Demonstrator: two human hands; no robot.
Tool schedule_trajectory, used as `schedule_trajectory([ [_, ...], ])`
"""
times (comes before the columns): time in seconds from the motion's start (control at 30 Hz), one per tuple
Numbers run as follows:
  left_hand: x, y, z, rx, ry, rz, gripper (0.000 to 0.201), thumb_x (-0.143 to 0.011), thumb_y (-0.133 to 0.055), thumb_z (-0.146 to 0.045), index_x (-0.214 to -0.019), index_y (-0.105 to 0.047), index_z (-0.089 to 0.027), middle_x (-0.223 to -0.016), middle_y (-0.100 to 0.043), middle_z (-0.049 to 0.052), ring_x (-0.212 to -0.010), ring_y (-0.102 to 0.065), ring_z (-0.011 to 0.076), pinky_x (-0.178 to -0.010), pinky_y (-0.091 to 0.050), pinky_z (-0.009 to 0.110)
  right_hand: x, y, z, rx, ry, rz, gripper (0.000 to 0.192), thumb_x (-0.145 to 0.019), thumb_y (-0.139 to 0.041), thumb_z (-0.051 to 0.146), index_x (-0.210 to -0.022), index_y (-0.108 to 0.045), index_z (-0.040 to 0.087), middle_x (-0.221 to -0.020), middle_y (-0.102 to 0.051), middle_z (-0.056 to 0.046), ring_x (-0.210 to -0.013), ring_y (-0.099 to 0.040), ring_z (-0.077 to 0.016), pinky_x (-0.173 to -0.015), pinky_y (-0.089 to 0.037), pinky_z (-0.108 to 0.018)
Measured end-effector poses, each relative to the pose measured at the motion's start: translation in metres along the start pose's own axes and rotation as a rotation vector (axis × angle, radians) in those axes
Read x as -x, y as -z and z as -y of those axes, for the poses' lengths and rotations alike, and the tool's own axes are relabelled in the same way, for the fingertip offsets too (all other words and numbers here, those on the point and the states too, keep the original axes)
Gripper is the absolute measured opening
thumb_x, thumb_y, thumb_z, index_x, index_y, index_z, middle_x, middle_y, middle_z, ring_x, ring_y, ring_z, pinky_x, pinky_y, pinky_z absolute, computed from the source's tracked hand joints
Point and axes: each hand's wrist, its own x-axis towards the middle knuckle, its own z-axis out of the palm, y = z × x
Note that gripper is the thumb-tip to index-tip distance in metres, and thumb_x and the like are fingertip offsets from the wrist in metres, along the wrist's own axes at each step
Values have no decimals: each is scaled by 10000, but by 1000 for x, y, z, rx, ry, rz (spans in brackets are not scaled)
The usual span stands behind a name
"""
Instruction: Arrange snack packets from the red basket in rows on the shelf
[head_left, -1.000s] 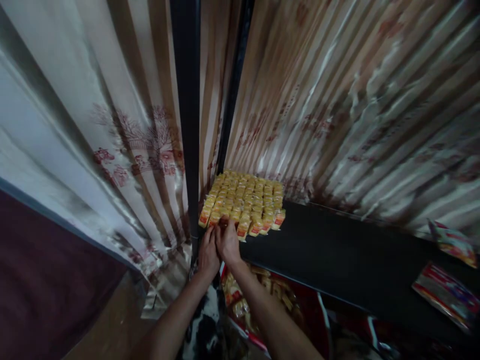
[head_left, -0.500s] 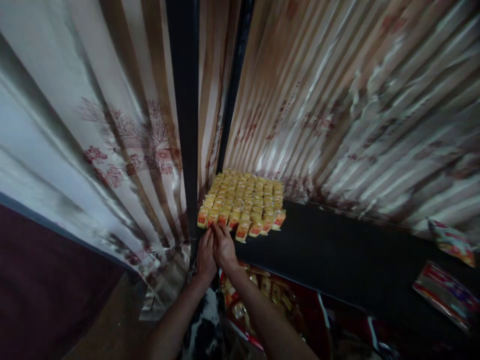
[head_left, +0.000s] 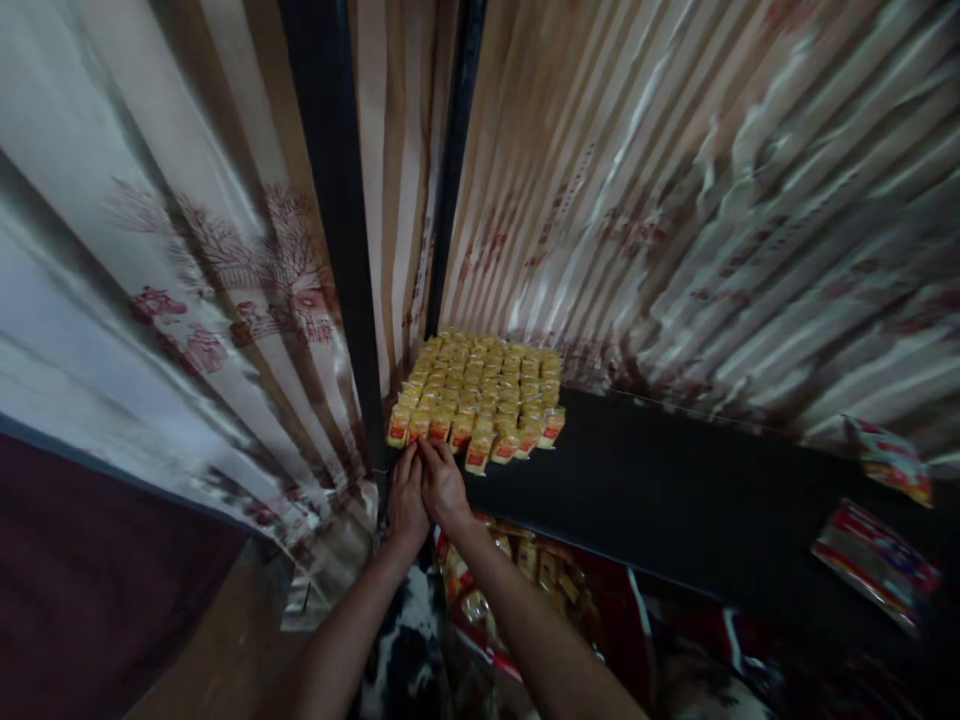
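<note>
Small yellow snack packets [head_left: 487,385] in clear wrappers stand in close rows on the black shelf [head_left: 637,480], red labels on the front ones. My left hand [head_left: 409,500] and my right hand [head_left: 444,485] are side by side at the front left edge of the rows. Their fingers are bent and come together at the lower part of one front packet [head_left: 418,427], near its red label. The palms face away, so the exact grip is partly hidden.
Below the shelf edge an open red bag [head_left: 544,580] holds more wrapped snacks. Two flat printed packages, a red one [head_left: 877,565] and a lighter one [head_left: 892,460], lie at the right. A dark post [head_left: 337,200] and pleated printed curtains [head_left: 637,200] border the shelf.
The view has shifted slightly, so the packets and shelf sit a little higher and further left. My hands stay together at the same front packet.
</note>
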Motion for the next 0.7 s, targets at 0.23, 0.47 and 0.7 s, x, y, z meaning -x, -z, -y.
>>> schedule_trajectory([
  [0.23, 3, 9, -7, 11, 6, -11, 410, -840, -398, -115, -1234, -505, -160, -1314, -485, 119, -1217, -450, 221, -1026, -395, 411, 29, 15, -2, -67, 24, -43, 444, -771, -402, 62, -1156, -602, 157, -1122, -574, -130, -1037, -566, -180, -924, -484, -319],
  [0.47, 37, 12, -43, 53, -55, 28, 354, -788, -373, -54, -1022, -614, -164, -1042, -575, 93, -1027, -531, 204, -937, -443, 377, 102, 53, -22, -71, -83, -100, 330, -835, -377, 135, -1037, -635, 176, -985, -655, -100, -956, -602, -182, -872, -490, -329],
  [0.7, 86, -25, -74, -43, 121, 814, 343, -807, -393, -61, -1040, -617, -176, -1115, -604, 76, -1038, -575, 153, -933, -434, 260, 167, 77, -76, 110, -675, 273, 311, -808, -422, 196, -984, -676, 162, -879, -714, -95, -762, -643, -175, -694, -479, -257],
])
